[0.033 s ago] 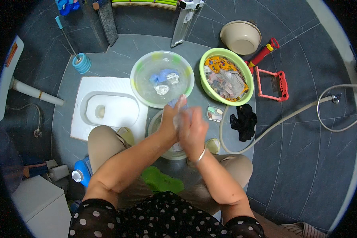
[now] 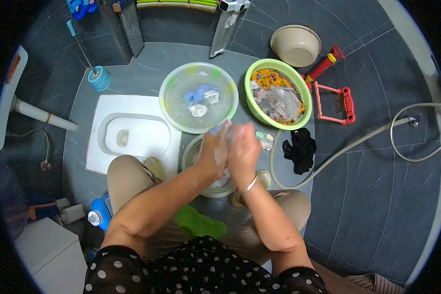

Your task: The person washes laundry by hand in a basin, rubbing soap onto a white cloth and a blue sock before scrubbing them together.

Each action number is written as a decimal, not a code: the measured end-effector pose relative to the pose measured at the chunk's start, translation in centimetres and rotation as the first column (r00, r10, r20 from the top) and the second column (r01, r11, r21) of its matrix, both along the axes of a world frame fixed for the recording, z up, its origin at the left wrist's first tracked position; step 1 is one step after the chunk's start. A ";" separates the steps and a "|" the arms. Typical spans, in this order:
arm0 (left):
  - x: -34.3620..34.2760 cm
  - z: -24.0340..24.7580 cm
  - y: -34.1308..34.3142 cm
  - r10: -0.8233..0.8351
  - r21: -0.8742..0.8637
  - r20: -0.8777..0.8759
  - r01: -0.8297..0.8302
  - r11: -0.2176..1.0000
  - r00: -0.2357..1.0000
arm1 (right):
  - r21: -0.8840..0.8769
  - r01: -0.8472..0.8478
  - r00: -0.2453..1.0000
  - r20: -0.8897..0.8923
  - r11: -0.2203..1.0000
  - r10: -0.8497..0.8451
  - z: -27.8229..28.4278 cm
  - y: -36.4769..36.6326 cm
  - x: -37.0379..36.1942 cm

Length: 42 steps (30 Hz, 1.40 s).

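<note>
My left hand [image 2: 212,156] and my right hand [image 2: 244,153] are pressed together, fingers closed, with suds on both. Between them is a small soapy cloth [image 2: 214,129], pale blue where it shows past the left fingers; its kind is hidden by the fingers and motion blur. Both hands are above a translucent basin [image 2: 217,194] with something whitish in it, mostly covered by my hands. Just beyond stands a larger pale basin [image 2: 165,110] of water holding a blue cloth piece [image 2: 195,95] and white cloth pieces [image 2: 198,110].
A green basin [image 2: 254,109] of mixed clothes is at the right, with a soap box [image 2: 266,138] and black cloth [image 2: 301,149] nearby. A hose [image 2: 340,154] curves along the right. The squat toilet [image 2: 94,142] is at left, a blue bottle [image 2: 98,215] by my left knee.
My right hand has shifted slightly right against the left, and now covers part of the soap box. The whole view has moved a little; the basins stand unchanged.
</note>
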<state>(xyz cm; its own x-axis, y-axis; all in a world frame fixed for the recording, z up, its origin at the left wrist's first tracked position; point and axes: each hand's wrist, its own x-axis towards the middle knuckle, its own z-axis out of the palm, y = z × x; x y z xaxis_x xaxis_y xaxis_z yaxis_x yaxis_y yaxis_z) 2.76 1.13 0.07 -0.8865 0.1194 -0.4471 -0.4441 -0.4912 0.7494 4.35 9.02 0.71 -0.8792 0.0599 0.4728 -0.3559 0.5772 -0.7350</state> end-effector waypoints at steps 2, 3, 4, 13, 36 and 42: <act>0.5 -0.9 1.2 0.070 0.029 -0.039 -0.069 0.997 0.997 | 0.077 0.169 0.942 0.282 0.983 -0.184 0.0 1.7 -2.2; 0.1 -2.2 1.3 0.120 0.017 -0.054 -0.119 0.993 0.991 | 0.041 0.177 0.939 0.291 0.983 -0.181 -0.4 1.2 -2.3; 0.1 -3.3 0.6 0.061 0.037 0.030 -0.062 0.997 0.998 | 0.038 0.176 0.941 0.288 0.984 -0.180 -0.4 0.3 -1.6; 1.1 0.9 0.6 -0.025 0.041 0.092 0.021 0.999 0.995 | 0.206 0.213 0.951 0.182 0.955 -0.251 -3.2 2.0 -2.4; -1.1 -1.7 -1.5 -0.027 0.222 -0.071 0.042 0.974 0.997 | -0.072 0.131 0.939 0.330 0.989 -0.101 -0.1 1.4 -0.7; -2.2 -2.0 -2.3 -0.037 0.119 -0.036 0.041 0.992 0.999 | -0.058 0.020 0.997 0.074 0.998 -0.016 1.1 -1.6 1.3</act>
